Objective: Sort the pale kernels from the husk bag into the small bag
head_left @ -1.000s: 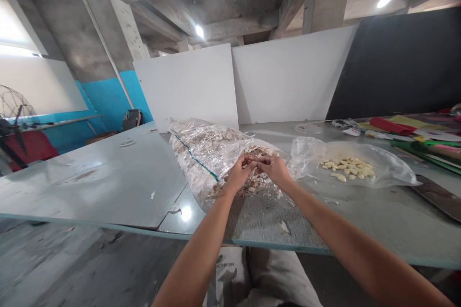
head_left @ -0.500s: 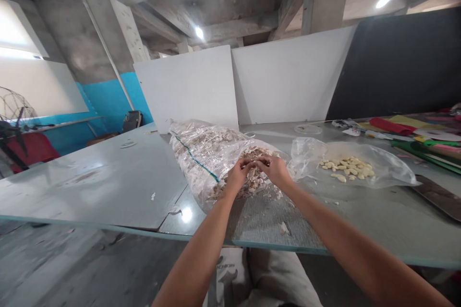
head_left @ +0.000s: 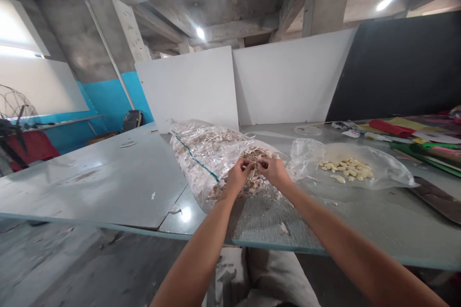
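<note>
My left hand point(head_left: 240, 172) and my right hand point(head_left: 272, 170) face each other, thumbs and fingers pinched, over a heap of dry garlic skins point(head_left: 254, 183). Whatever sits between the fingertips is too small and hidden to make out. Beneath and behind the hands, a large clear plastic bag point(head_left: 201, 146) full of the papery skins lies on its side, its mouth towards me. To the right of my right hand, pale peeled garlic cloves point(head_left: 347, 168) rest in a second clear plastic bag point(head_left: 387, 165), apart from both hands.
The grey table point(head_left: 118, 177) has a front edge close to my lap. Loose skin scraps point(head_left: 284, 228) lie near that edge. A brown tray-like object point(head_left: 437, 199) and coloured sheets point(head_left: 392, 128) are on the right. White boards point(head_left: 190, 86) stand at the back.
My fingertips, close together before, have drawn slightly apart over the garlic skins. The bags and the cloves stay where they were.
</note>
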Demonstrator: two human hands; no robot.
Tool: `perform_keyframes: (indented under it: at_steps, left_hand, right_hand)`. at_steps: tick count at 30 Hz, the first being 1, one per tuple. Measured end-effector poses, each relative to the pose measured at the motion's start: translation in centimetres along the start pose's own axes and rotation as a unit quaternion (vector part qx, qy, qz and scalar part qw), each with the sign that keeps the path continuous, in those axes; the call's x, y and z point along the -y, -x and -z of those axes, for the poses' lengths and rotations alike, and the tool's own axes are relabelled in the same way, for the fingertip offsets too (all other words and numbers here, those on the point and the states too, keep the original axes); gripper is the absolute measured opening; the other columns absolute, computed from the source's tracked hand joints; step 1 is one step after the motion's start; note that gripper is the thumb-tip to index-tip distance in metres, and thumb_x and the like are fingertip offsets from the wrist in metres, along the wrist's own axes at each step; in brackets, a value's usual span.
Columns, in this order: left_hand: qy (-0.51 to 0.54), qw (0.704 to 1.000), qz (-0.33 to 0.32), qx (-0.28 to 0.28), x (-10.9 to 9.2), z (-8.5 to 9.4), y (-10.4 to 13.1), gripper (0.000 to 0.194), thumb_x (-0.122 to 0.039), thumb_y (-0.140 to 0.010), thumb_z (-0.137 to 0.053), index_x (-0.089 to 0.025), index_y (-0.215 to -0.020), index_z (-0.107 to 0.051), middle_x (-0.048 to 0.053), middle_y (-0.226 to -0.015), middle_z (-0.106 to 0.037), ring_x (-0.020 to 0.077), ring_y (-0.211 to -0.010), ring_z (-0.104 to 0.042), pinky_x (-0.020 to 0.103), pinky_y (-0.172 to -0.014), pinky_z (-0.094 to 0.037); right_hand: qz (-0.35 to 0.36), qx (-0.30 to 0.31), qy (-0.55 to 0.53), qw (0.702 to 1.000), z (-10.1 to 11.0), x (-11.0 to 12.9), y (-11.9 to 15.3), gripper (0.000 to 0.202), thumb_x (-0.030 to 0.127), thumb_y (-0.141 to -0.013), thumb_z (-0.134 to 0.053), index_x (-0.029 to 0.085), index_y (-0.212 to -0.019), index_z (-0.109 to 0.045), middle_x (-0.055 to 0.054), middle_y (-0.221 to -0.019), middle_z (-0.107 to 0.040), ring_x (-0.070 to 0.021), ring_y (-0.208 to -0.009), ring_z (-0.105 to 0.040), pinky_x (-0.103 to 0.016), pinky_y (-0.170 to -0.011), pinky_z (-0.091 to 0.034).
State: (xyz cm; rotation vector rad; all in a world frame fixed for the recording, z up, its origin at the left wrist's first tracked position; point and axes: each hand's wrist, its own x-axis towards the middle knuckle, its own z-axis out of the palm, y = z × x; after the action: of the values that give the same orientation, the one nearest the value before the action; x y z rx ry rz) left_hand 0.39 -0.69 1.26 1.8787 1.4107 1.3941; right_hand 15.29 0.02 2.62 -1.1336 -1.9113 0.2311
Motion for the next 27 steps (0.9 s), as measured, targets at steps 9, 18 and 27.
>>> perform_keyframes:
  at_steps: [9, 18, 27]
  left_hand:
    - [0.037, 0.999, 0.006, 0.025, 0.07, -0.16, -0.15, 0.033, -0.048, -0.076, -0.050, -0.017, -0.081, -0.060, 0.002, -0.075, -0.065, 0.0143, -0.071, -0.057, 0.024, -0.066, -0.040]
    - [0.005, 1.000, 0.021, 0.010, -0.04, 0.20, -0.06, 0.034, -0.051, -0.075, -0.050, -0.020, -0.085, -0.059, 0.000, -0.077, -0.064, 0.0144, -0.071, -0.056, 0.024, -0.068, -0.039]
    - [0.035, 0.997, -0.055, 0.051, -0.27, 0.22, -0.20, 0.028, -0.042, -0.081, -0.046, -0.018, -0.081, -0.059, 0.001, -0.076, -0.061, 0.0139, -0.073, -0.054, 0.023, -0.069, -0.040]
  right_hand:
    - [-0.009, 0.004, -0.012, 1.000, -0.09, -0.36, -0.06, 0.019, 0.024, -0.070, -0.045, 0.015, -0.060, -0.058, 0.002, -0.050, -0.050, -0.0076, -0.048, -0.040, -0.019, -0.048, -0.028]
    - [-0.076, 0.060, -0.245, 0.965, -0.11, -0.78, -0.14, 0.024, 0.038, -0.073, -0.054, 0.016, -0.067, -0.062, -0.001, -0.057, -0.058, -0.0121, -0.053, -0.054, -0.023, -0.053, -0.047]
    - [-0.182, 0.094, -0.411, 0.888, 0.17, -0.29, 0.16, 0.026, 0.038, -0.070, -0.061, 0.014, -0.060, -0.059, -0.003, -0.055, -0.057, -0.0123, -0.051, -0.055, -0.029, -0.055, -0.052]
